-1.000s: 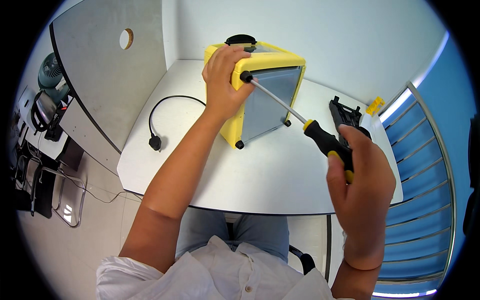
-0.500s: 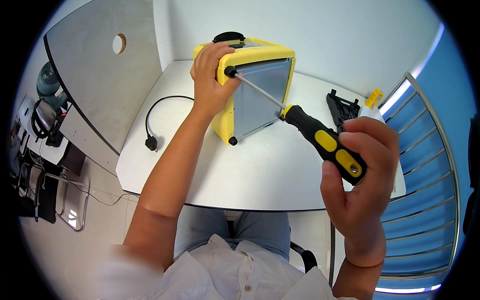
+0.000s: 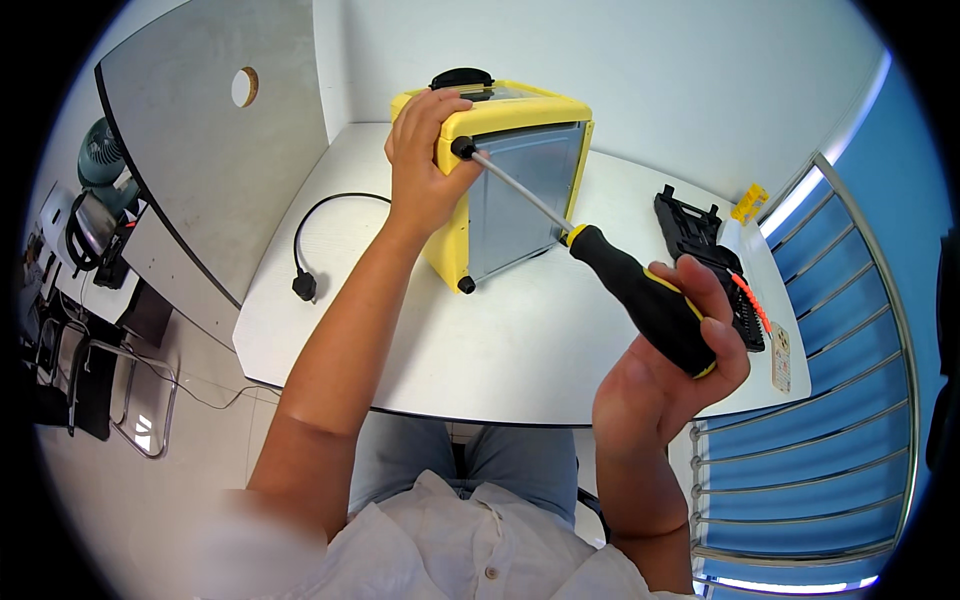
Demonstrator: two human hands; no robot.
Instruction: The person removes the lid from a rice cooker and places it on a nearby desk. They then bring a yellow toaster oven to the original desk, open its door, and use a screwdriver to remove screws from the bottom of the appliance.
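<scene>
A yellow box-shaped appliance [image 3: 520,190] with a grey metal panel lies turned over on the white table [image 3: 520,340]. My left hand [image 3: 422,150] grips its upper left corner, next to a black foot. My right hand [image 3: 665,375] holds a screwdriver [image 3: 640,300] by its black and yellow handle. The metal shaft runs up and left, and its tip meets the appliance's corner by my left thumb.
A black power cord with plug [image 3: 305,285] lies on the table's left side. A black tool case [image 3: 710,260] and a small yellow part [image 3: 748,203] sit at the right. A grey panel with a round hole [image 3: 215,150] stands left; blue blinds [image 3: 830,380] hang at right.
My right hand has drawn nearer and lower with the screwdriver, while its tip stays at the appliance's corner. My left hand keeps its grip on the appliance.
</scene>
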